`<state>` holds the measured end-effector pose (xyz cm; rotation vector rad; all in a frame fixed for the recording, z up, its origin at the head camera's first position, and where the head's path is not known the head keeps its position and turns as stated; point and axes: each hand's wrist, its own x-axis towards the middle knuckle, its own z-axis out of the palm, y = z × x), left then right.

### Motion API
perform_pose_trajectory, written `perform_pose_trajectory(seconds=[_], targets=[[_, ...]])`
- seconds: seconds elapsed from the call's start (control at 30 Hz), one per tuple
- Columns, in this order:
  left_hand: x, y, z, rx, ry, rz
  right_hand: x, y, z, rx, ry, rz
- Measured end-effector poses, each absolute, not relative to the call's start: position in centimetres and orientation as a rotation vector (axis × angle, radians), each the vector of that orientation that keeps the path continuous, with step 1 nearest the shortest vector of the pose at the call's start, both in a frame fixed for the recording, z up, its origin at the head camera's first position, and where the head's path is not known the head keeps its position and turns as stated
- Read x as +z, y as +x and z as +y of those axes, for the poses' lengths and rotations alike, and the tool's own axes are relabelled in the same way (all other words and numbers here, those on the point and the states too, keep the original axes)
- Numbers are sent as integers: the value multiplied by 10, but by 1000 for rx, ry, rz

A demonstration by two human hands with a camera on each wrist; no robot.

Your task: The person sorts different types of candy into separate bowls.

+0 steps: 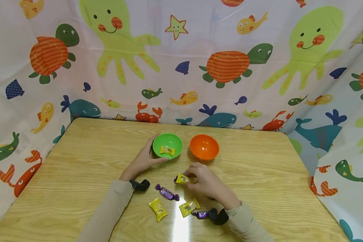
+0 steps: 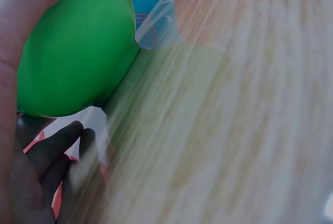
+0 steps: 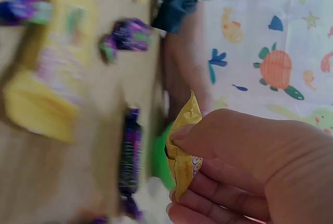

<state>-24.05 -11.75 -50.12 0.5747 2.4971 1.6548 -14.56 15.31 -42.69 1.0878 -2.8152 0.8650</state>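
Note:
My left hand point(image 1: 143, 160) holds the green bowl point(image 1: 179, 155) from its left side, thumb along the near side and fingers round the far side. One yellow-wrapped candy point(image 1: 167, 150) lies inside that bowl. In the left wrist view the bowl's smooth outer wall point(image 2: 83, 52) fills the upper left. My right hand point(image 1: 206, 181) pinches another yellow-wrapped candy point(image 3: 183, 167) between thumb and fingers, over the table in front of the two bowls. Just behind the pinched candy, a purple wrapper end point(image 1: 175, 179) peeks out in the head view.
An orange bowl point(image 1: 204, 148) stands right of the green one. Nearer lie a purple twist-wrapped candy point(image 1: 167, 193), two yellow candies point(image 1: 158, 209) and a purple candy point(image 1: 201, 214) by the right wrist. A cloth with sea animals point(image 1: 181, 77) hangs behind the wooden table point(image 1: 260, 168).

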Motion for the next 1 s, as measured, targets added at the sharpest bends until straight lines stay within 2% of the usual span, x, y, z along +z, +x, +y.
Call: perform_pose_trajectory(seconds=[0.37, 0.73, 1.0], targets=[[-500, -241, -117, 1656, 566, 2490, -393, -176, 139, 853, 1069, -2791], [-460, -220, -114, 1643, 566, 2465, -387, -227, 114, 862, 985, -2849], [-504, -244, -118, 1650, 557, 2483, -410, -256, 92, 682, 945, -2873]])
